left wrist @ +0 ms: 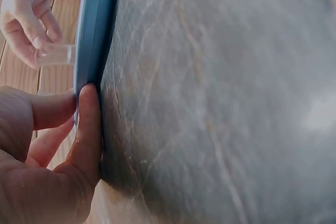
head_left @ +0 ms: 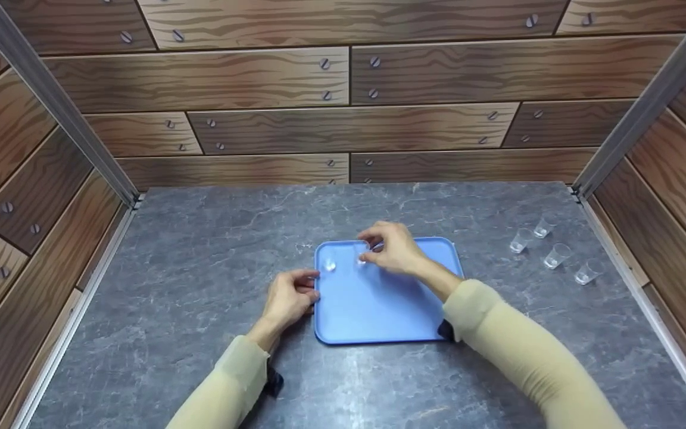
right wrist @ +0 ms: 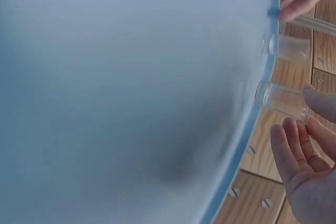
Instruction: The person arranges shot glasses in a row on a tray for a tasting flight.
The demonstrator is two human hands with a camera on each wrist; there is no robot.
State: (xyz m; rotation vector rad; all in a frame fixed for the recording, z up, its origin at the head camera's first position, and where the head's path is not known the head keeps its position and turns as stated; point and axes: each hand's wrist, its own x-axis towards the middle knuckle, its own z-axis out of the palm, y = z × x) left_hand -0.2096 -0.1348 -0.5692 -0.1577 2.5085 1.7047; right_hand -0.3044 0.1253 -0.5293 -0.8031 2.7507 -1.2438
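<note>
A blue tray (head_left: 373, 313) lies on the table in front of me. My left hand (head_left: 286, 298) holds its left edge, thumb and fingers pinching the rim in the left wrist view. Over the tray's far side, my right hand (head_left: 393, 247) pinches a clear shot glass (right wrist: 283, 100) near its mouth between thumb and fingers. That glass is upright, its base right at the tray surface. Another clear shot glass (head_left: 330, 265) stands to its left, near the tray's far left corner.
Several more clear shot glasses (head_left: 557, 256) stand on the grey marbled table (head_left: 200, 250) at the right, beyond the tray. Wood-patterned walls (head_left: 349, 77) with metal corner posts (head_left: 641, 95) enclose the back and both sides.
</note>
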